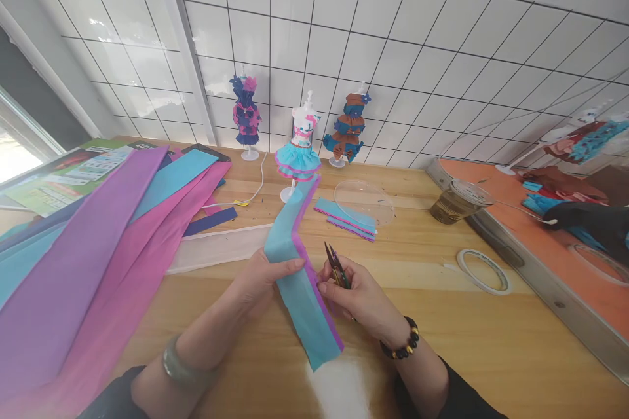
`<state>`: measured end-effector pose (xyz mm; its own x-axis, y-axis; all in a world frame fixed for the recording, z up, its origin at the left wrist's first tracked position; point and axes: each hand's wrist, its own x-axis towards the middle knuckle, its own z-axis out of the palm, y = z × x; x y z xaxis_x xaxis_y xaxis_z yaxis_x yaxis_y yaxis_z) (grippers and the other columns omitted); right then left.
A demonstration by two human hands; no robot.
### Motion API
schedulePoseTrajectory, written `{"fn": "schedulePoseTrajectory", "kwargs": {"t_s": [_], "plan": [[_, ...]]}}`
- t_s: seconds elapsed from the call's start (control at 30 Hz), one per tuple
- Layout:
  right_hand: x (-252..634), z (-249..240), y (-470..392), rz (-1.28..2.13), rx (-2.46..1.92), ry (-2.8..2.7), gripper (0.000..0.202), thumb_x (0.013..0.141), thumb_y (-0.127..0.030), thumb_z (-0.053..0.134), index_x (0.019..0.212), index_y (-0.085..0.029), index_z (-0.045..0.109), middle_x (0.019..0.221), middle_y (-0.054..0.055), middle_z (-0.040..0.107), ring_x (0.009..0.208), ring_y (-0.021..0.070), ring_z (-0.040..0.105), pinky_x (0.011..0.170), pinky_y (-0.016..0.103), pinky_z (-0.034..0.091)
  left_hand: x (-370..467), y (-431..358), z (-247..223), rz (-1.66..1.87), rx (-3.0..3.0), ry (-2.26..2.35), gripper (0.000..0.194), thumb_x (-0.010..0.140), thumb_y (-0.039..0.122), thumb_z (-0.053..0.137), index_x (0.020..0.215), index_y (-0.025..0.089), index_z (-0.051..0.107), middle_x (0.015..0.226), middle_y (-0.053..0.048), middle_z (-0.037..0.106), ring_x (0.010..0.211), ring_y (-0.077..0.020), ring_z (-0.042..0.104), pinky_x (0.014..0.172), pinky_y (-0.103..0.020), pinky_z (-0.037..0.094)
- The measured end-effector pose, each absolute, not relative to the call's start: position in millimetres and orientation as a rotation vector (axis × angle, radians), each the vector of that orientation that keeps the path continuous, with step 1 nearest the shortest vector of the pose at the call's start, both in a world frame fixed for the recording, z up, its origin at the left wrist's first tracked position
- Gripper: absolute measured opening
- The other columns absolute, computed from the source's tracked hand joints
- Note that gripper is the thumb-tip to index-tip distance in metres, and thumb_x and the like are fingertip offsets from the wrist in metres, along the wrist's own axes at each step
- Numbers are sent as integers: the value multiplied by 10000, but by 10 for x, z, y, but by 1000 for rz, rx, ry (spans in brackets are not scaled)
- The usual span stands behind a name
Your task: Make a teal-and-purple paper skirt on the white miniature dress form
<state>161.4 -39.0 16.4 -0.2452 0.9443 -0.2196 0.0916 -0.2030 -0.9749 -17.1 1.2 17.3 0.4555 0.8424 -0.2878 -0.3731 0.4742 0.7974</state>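
Note:
A long blue fabric strip (289, 236) with a purple edge runs from the small doll stand toward me. My left hand (265, 275) grips it near its middle, thumb on top and fingers beneath. In my right hand (361, 291) sits a pair of thread snips (335, 265), its dark blades pointing up and slightly apart. The right thumb and fingertip also meet at the strip's purple edge; whether they pinch the cloth I cannot tell. Behind the strip stands a mini dress form (297, 144) in a blue ruffled skirt with pink trim.
Purple fabric (88, 242) and pink fabric (142, 236) lie spread at the left. Folded blue strips (346, 217), a clear plastic disc (363, 200), a lidded cup (459, 203) and a tape roll (484, 272) are at the right. Two more dressed forms (246, 114) stand by the tiled wall.

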Motion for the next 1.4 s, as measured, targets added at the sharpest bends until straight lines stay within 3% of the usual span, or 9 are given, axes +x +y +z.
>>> {"fn": "schedulePoseTrajectory", "kwargs": {"t_s": [0.13, 0.23, 0.33, 0.43, 0.57, 0.83, 1.17, 1.4], "plan": [[1622, 159, -377, 1435, -1339, -1374, 205, 800, -342, 577, 784, -196, 434, 662, -58, 479, 389, 26, 348, 366, 175, 292, -180, 15, 148, 821, 726, 771, 234, 618, 211, 775, 782, 143, 621, 680, -41, 681, 638, -196, 641, 633, -327, 513], [1641, 166, -368, 1285, -1423, -1365, 216, 792, -366, 582, 798, -194, 450, 880, 18, 576, 447, 41, 399, 389, 193, 324, -195, 21, 147, 835, 728, 778, 296, 614, 199, 780, 860, 145, 624, 740, -43, 681, 697, -204, 650, 667, -331, 514], [1667, 191, -373, 1144, -1491, -1286, 274, 783, -435, 585, 818, -194, 459, 1048, 60, 571, 456, 43, 389, 410, 215, 351, -207, 28, 161, 834, 724, 759, 367, 624, 205, 776, 954, 152, 624, 790, -58, 695, 742, -226, 660, 718, -365, 512], [1675, 229, -400, 1186, -1396, -1321, 344, 851, -529, 438, 852, -190, 494, 834, 20, 575, 414, 49, 339, 400, 221, 301, -213, 36, 167, 838, 722, 780, 398, 614, 219, 781, 976, 153, 628, 798, -69, 707, 733, -242, 665, 707, -386, 517], [1639, 271, -442, 1469, -1266, -1440, 455, 889, -574, 289, 857, -180, 515, 564, -45, 409, 421, 75, 314, 388, 211, 226, -216, 51, 153, 849, 741, 812, 289, 608, 237, 781, 840, 128, 648, 707, -67, 705, 660, -221, 656, 648, -352, 522], [1597, 226, -454, 1648, -1297, -1464, 456, 857, -618, 329, 701, -198, 416, 505, -63, 408, 366, 58, 299, 351, 196, 208, -191, 63, 145, 927, 691, 852, 328, 559, 252, 800, 837, 119, 685, 755, -80, 727, 668, -230, 669, 666, -348, 521], [1556, 168, -471, 1620, -1313, -1425, 459, 870, -611, 298, 716, -193, 412, 469, -64, 459, 319, 55, 360, 319, 176, 257, -186, 55, 118, 893, 807, 824, 280, 597, 249, 777, 830, 151, 654, 713, -30, 710, 649, -205, 643, 666, -338, 506], [1518, 148, -473, 1598, -1339, -1378, 457, 862, -624, 296, 707, -204, 387, 468, -71, 468, 303, 59, 382, 305, 174, 279, -135, 21, 188, 953, 781, 857, 299, 543, 242, 805, 779, 146, 648, 683, -34, 702, 648, -192, 632, 641, -308, 502]]}}
